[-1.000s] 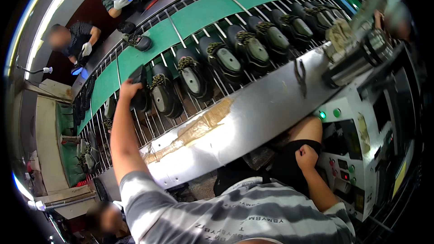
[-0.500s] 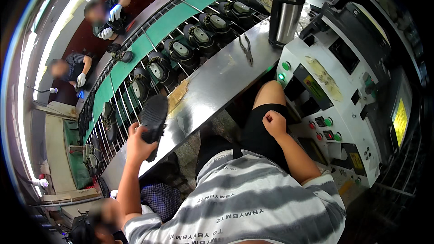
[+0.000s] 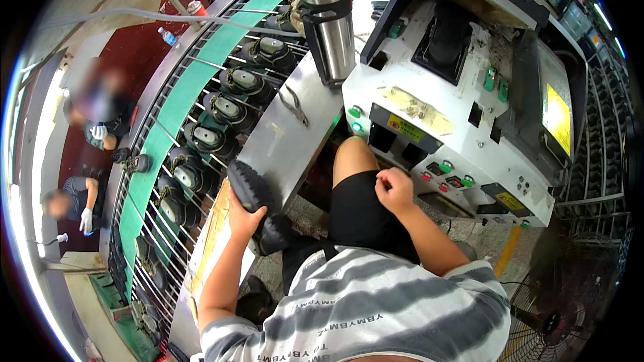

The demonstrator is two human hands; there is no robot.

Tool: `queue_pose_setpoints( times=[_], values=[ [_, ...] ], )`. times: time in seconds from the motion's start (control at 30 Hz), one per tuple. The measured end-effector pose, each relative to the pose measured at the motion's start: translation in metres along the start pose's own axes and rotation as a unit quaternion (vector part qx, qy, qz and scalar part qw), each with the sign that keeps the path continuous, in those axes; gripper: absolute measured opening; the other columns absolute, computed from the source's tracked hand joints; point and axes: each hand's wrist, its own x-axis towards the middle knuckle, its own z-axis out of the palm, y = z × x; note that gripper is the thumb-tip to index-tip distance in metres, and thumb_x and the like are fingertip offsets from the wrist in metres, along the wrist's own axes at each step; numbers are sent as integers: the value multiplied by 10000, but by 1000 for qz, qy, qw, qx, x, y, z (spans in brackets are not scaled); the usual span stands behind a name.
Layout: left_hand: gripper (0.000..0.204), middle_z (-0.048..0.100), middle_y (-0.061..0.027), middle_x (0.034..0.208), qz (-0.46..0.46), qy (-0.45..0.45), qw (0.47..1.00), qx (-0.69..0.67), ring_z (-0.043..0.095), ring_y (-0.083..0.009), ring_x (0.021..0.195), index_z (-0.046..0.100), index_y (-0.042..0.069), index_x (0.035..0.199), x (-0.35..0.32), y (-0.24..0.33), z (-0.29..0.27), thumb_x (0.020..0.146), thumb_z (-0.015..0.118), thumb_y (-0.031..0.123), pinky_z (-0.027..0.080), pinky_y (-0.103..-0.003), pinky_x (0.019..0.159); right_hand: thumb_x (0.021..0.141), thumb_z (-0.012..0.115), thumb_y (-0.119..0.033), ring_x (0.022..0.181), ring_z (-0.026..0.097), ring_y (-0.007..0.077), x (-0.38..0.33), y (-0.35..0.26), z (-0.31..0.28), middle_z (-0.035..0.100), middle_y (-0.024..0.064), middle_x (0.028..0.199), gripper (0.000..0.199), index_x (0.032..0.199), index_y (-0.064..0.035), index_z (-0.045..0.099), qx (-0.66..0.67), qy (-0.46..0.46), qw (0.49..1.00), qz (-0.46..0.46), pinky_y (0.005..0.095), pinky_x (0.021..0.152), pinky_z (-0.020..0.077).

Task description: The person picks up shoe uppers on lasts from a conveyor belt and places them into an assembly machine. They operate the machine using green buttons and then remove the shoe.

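A black shoe (image 3: 253, 189) is in my left hand (image 3: 243, 218), whose thumb and fingers wrap around it. The shoe is tilted over the edge of the metal bench (image 3: 295, 127), close to my lap, and part of it is hidden by the hand. My right hand (image 3: 394, 190) rests by my right thigh with its fingers curled in, and nothing shows in it. On the bench lies a pair of pliers (image 3: 294, 105), beyond the shoe. Several dark shoes (image 3: 228, 108) stand in a row on the roller rack alongside the bench.
A steel thermos (image 3: 329, 30) stands at the bench's far end. To my right is a white machine (image 3: 429, 104) with buttons and a dark shoe-shaped form (image 3: 448, 37) on top. A green belt (image 3: 161, 117) runs behind the rack. Two people sit beyond it. A fan (image 3: 550, 322) stands lower right.
My view has swung to the right, bringing in more of the machine. My left hand has brought the shoe from beside the rack toward my lap. The right hand stays curled by my thigh.
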Motion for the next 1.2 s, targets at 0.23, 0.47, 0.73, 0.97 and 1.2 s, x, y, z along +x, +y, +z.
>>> queue_pose_setpoints(
  times=[0.23, 0.47, 0.73, 0.97, 1.2],
  values=[
    [873, 492, -180, 1299, -77, 99, 955, -269, 512, -286, 1185, 326, 17, 1411, 31, -36, 18, 643, 738, 62, 412, -383, 1001, 706, 707, -231, 1101, 515, 391, 264, 79, -74, 545, 231, 1182, 628, 1258, -31, 483, -263, 215, 940, -37, 457, 953, 415],
    [894, 543, -196, 1260, -108, 160, 953, -235, 534, -311, 1163, 387, 16, 1373, 27, -5, 17, 594, 797, 169, 398, -370, 1010, 628, 730, -630, 1349, 323, 401, 398, 104, -76, 316, 211, 1477, 1120, 1503, -189, 189, -401, 107, 771, 484, 531, 1081, 291],
    [748, 462, -220, 1321, -63, 215, 973, -48, 332, -410, 1316, 468, 23, 1300, 16, -12, 14, 661, 776, 259, 266, -490, 1092, 672, 737, -505, 1181, 514, 390, 328, 73, -76, 508, 247, 1296, 1024, 1439, -15, 266, -430, 310, 819, 219, 469, 997, 418],
    [266, 575, -147, 1131, 43, 253, 909, -327, 493, -311, 1162, 611, 11, 1008, -36, -24, 28, 750, 651, 64, 344, -416, 1030, 638, 824, -336, 1115, 542, 389, 215, 45, -59, 549, 249, 1227, 888, 1282, 113, 409, -276, 354, 892, 61, 424, 990, 425],
    [515, 557, -136, 1240, 117, -12, 779, -616, 508, -237, 1197, 508, 2, 1252, -62, 24, 12, 802, 709, 152, 339, -381, 1059, 747, 787, -187, 953, 588, 178, 129, -83, 15, 646, 87, 1064, 444, 1095, 30, 618, 189, 84, 961, 182, 341, 863, 465]
  ],
)
